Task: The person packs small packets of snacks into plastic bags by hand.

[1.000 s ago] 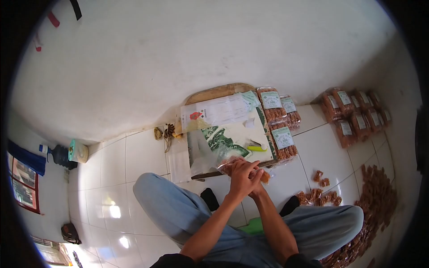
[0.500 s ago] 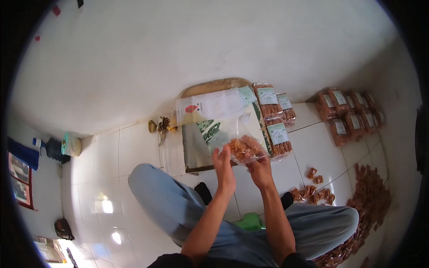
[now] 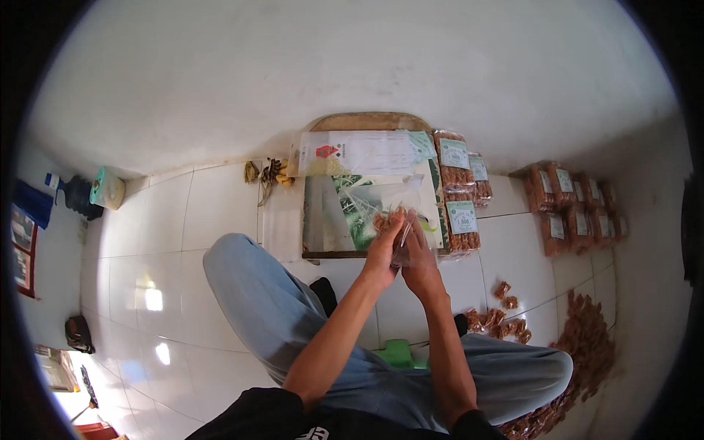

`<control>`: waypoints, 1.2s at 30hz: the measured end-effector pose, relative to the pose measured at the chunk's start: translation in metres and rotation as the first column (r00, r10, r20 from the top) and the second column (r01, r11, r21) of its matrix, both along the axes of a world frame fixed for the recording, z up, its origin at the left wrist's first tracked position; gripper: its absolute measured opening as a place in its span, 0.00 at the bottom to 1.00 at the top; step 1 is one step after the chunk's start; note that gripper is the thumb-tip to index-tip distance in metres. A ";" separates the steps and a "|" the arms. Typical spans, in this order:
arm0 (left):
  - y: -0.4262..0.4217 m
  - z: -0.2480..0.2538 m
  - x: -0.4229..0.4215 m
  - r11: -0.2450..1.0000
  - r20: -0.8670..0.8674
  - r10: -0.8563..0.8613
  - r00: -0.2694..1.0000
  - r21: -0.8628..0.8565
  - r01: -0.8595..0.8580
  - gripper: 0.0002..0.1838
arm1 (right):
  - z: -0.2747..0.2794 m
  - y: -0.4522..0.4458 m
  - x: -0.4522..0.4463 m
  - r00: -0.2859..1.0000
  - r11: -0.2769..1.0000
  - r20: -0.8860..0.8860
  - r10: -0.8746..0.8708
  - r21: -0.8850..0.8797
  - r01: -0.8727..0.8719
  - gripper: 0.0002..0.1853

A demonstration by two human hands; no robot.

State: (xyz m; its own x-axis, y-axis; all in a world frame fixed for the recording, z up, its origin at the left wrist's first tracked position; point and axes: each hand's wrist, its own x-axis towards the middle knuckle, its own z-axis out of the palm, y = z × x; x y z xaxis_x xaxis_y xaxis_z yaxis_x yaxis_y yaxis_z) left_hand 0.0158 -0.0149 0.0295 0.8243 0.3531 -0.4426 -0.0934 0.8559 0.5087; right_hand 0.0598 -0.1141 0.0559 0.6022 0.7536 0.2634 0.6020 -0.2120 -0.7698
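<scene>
Over the low board [image 3: 317,220], my left hand [image 3: 382,249] and my right hand [image 3: 420,258] press a clear plastic bag [image 3: 401,253] between them. Orange-brown snack pieces [image 3: 380,221] show through the plastic beside my left fingers. Both hands are closed around the bag's sides, and most of its contents are hidden behind them. Flat clear plastic bags [image 3: 374,150] and pale green printed labels [image 3: 421,144] lie across the far part of the board. Filled, labelled snack packs [image 3: 462,220] stand along its right edge.
More labelled packs [image 3: 579,209] are stacked against the wall at right. Loose wrapped snacks [image 3: 499,323] lie on the tiles, with a large heap [image 3: 587,337] beyond my right knee. A green object [image 3: 397,353] sits between my legs. Dried stalks [image 3: 268,173] lie left of the board.
My hands have come together around the bag, covering most of the snack pieces that showed before. The view has shifted slightly.
</scene>
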 end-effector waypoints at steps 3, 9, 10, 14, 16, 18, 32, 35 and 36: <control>0.001 -0.002 -0.005 0.997 -0.065 -0.080 0.995 -0.027 0.079 0.39 | 0.001 0.004 0.000 1.000 0.998 -0.001 0.002 -0.063 -0.002 0.30; 0.007 -0.015 -0.011 0.976 -0.130 -0.201 0.971 -0.112 0.187 0.45 | -0.023 0.029 0.004 0.981 0.972 -0.147 -0.123 -0.217 0.089 0.34; 0.008 -0.023 -0.012 0.977 -0.138 -0.196 0.971 -0.107 0.183 0.45 | -0.021 0.035 0.003 0.937 0.902 -0.265 -0.228 -0.421 0.100 0.34; 0.020 -0.064 -0.026 0.940 -0.120 -0.284 0.951 -0.231 0.252 0.46 | -0.087 0.038 0.006 0.945 0.964 -0.284 -0.164 -0.249 0.093 0.34; 0.023 -0.067 -0.032 0.930 -0.173 -0.301 0.938 -0.270 0.249 0.45 | -0.117 0.036 0.010 0.949 0.986 -0.288 -0.130 -0.136 0.094 0.33; 0.026 -0.064 -0.038 0.940 -0.608 -0.235 0.758 0.054 0.336 0.43 | -0.124 0.034 0.011 0.976 0.997 -0.204 -0.081 -0.033 0.075 0.32; 0.067 -0.149 -0.047 0.510 -0.489 0.443 0.751 0.827 0.238 0.35 | -0.095 0.043 0.006 0.718 0.942 -0.609 0.336 0.221 -0.254 0.34; 0.055 -0.068 -0.045 0.718 -0.519 0.180 0.835 0.650 0.250 0.28 | -0.138 0.060 0.016 0.476 0.910 -0.778 0.409 0.385 -0.153 0.33; 0.053 -0.053 -0.043 0.722 -0.559 0.143 0.817 0.624 0.300 0.25 | -0.143 0.064 0.019 0.106 0.884 -0.877 0.468 0.466 -0.041 0.32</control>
